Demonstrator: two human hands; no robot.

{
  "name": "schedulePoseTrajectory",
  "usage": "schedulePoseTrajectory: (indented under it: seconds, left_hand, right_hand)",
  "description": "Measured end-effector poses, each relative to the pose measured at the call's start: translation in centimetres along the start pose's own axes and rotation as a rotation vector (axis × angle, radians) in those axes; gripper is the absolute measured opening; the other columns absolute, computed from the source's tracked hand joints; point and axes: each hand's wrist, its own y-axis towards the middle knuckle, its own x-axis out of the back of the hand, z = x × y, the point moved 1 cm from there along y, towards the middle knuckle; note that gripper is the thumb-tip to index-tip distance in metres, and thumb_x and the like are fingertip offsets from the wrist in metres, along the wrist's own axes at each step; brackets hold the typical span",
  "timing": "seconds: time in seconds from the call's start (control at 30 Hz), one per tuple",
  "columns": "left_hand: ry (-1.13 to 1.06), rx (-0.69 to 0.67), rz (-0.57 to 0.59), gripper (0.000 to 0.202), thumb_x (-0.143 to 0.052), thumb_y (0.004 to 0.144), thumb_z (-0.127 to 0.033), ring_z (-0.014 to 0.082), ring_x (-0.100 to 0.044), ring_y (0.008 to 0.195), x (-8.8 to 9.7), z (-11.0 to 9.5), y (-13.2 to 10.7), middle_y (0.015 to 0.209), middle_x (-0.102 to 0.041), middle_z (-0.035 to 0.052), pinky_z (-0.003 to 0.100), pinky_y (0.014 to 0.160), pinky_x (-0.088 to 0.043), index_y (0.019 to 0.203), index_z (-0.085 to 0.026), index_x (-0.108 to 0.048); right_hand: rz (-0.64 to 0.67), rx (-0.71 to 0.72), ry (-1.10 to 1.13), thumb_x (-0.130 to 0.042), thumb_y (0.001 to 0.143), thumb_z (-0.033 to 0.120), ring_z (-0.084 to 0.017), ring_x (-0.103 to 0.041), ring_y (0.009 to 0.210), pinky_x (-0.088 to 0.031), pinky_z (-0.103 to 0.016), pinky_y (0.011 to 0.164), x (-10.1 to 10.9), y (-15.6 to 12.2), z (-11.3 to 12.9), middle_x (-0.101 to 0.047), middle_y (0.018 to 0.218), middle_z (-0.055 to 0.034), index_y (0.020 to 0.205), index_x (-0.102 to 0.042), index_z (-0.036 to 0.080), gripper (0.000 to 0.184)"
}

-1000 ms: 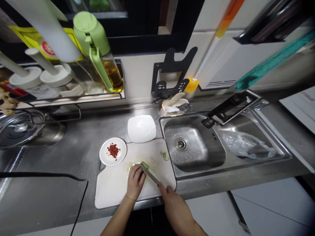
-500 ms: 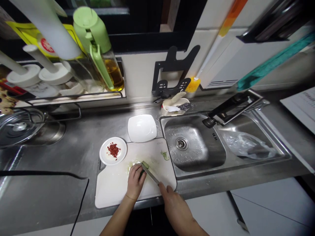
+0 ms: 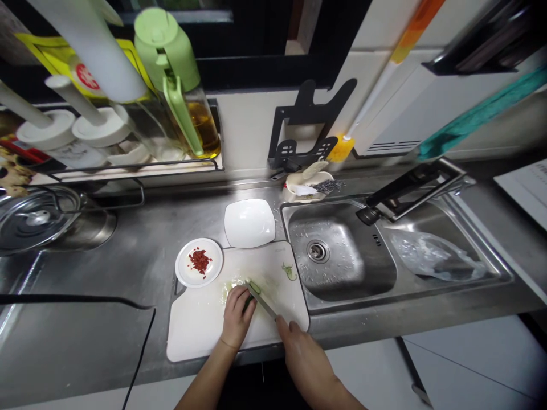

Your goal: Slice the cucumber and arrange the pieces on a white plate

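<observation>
My left hand rests on a white cutting board, fingers curled over a small green vegetable that sticks out past the fingertips. My right hand grips the handle of a knife, whose blade lies against the green vegetable just beside my left fingers. Pale green cut bits lie on the board above my left hand, and a green scrap sits near the board's right edge.
A small round plate with chopped red pieces touches the board's top left. A white square dish stands behind the board. A steel sink with a plastic bag lies to the right; a pot lid and a black cable are left.
The camera has shifted slightly, so everything sits a little further right in view. Both hands, the knife and the vegetable keep the same pose on the board.
</observation>
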Motion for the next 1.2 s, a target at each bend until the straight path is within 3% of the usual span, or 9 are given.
schedulePoseTrajectory:
  seconds: [0.8, 1.2]
  left_hand:
    - [0.023, -0.021, -0.012, 0.020, -0.057, 0.084, -0.022, 0.0204, -0.057, 0.104, 0.1, -0.1, 0.2, 0.104, -0.061, 0.0091, 0.043, 0.094, -0.048, 0.104, -0.018, -0.059]
    - [0.035, -0.043, -0.032, 0.021, -0.057, 0.083, -0.021, 0.0198, -0.057, 0.103, 0.1, -0.1, 0.4, 0.105, -0.061, 0.0089, 0.040, 0.091, -0.050, 0.104, -0.019, -0.059]
  right_hand:
    - [0.017, 0.014, -0.069, -0.028, 0.086, -0.001, -0.019, -0.066, 0.079, -0.047, -0.024, 0.065, -0.2, 1.5, 0.7, -0.065, 0.096, -0.0117, 0.129, -0.048, 0.018, 0.050]
    - [0.009, 0.026, -0.086, -0.028, 0.088, 0.000, -0.019, -0.066, 0.078, -0.049, -0.025, 0.067, 0.7, 2.3, 1.2, -0.065, 0.094, -0.0110, 0.127, -0.048, 0.018, 0.048]
